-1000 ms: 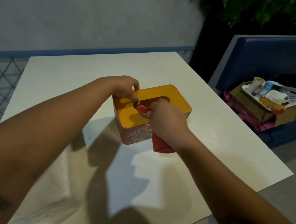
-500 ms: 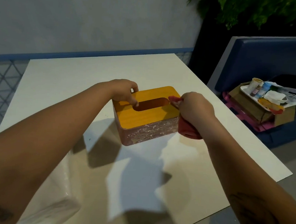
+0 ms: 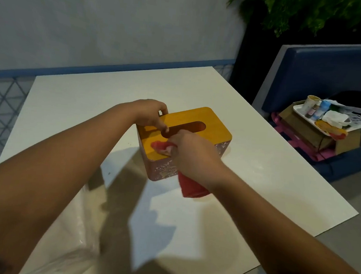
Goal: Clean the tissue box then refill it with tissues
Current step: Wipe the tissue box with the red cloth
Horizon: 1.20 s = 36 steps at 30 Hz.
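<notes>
A tissue box [image 3: 214, 126] with an orange wooden lid, a long slot and pink patterned sides stands mid-table. My left hand [image 3: 150, 113] grips the lid's far left corner, thumb at the slot's end. My right hand [image 3: 192, 153] presses a red cloth [image 3: 161, 147] onto the lid's near left part; the cloth's tail [image 3: 193, 188] hangs down in front of the box. A clear plastic pack of tissues [image 3: 67, 242] lies at the near left, partly hidden by my left forearm.
The white table [image 3: 268, 175] ends close on the right and near side. A blue bench [image 3: 329, 68] at the right carries a cardboard box with a tray of bottles and a cup [image 3: 326, 117]. A plant [image 3: 312, 13] stands behind it.
My right hand has swept the red cloth from the lid's right edge back to its near left part. My left hand has kept its hold on the box.
</notes>
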Tool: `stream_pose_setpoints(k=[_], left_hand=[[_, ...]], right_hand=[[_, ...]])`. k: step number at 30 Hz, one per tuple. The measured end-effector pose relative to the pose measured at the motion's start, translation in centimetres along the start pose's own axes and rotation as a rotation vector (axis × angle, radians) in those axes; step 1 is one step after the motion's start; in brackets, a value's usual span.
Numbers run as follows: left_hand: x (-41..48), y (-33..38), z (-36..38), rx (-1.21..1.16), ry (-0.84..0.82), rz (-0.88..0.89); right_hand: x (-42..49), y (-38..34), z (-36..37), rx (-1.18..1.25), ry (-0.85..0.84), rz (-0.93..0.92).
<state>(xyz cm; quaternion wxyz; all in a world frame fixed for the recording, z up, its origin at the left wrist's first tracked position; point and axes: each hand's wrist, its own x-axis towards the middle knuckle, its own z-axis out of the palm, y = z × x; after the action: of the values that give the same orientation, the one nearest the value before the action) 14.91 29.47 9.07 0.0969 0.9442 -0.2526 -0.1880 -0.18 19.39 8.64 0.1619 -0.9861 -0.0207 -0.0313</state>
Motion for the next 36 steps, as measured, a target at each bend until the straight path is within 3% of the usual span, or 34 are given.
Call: stream_pose_setpoints(k=[5, 9, 13, 21, 24, 29, 36], left_hand=[[0.0, -0.1, 0.1, -0.012, 0.002, 0.004], [0.0, 0.0, 0.0, -0.007, 0.001, 0.004], [0.2, 0.0, 0.0, -0.001, 0.0, 0.004], [0.0, -0.2, -0.1, -0.014, -0.01, 0.009], [0.0, -0.3, -0.1, -0.015, -0.014, 0.01], [0.3, -0.2, -0.3, -0.026, -0.023, -0.001], [0.9, -0.1, -1.2, -0.055, -0.091, -0.025]], right_hand=[[0.6, 5.0, -2.9, -0.051, 0.041, 0.307], [1.3, 5.0, -2.8, -0.148, 0.068, 0.376], [1.7, 1.6, -0.9, -0.099, 0.059, 0.274], [-0.5, -3.2, 0.7, -0.083, -0.048, -0.177], [-1.0, -1.8, -0.3, -0.061, -0.122, -0.167], [0.3, -0.3, -1.3, -0.103, -0.082, 0.014], [3.2, -4.5, 0.9, -0.198, -0.022, -0.103]])
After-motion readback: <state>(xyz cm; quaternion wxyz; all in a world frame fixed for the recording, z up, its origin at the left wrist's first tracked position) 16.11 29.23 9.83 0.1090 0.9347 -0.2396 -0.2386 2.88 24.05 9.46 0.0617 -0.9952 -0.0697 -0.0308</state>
